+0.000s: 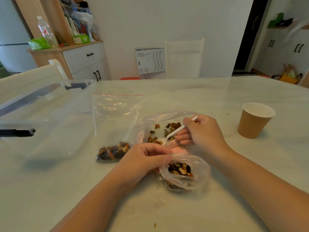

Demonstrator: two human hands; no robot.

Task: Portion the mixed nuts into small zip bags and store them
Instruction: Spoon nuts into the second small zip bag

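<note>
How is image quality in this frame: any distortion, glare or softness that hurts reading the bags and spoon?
Head view: wide-angle bending curves the table edge; soft even daylight, faint shadows; mild glare on the flat zip bag; overall slightly soft, but the spoon and the open bag stay readable.

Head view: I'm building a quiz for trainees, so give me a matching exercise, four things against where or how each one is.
Things:
1. white plastic spoon
2. paper cup
3. small zip bag with an open mouth
4. zip bag with a red strip

States:
A. stands upright at the right of the table
B. lies flat, nuts gathered at its near end
C. gripped by the right hand
D. pinched at the rim by the left hand

Pairs: 1-C, 2-A, 3-D, 4-B
</note>
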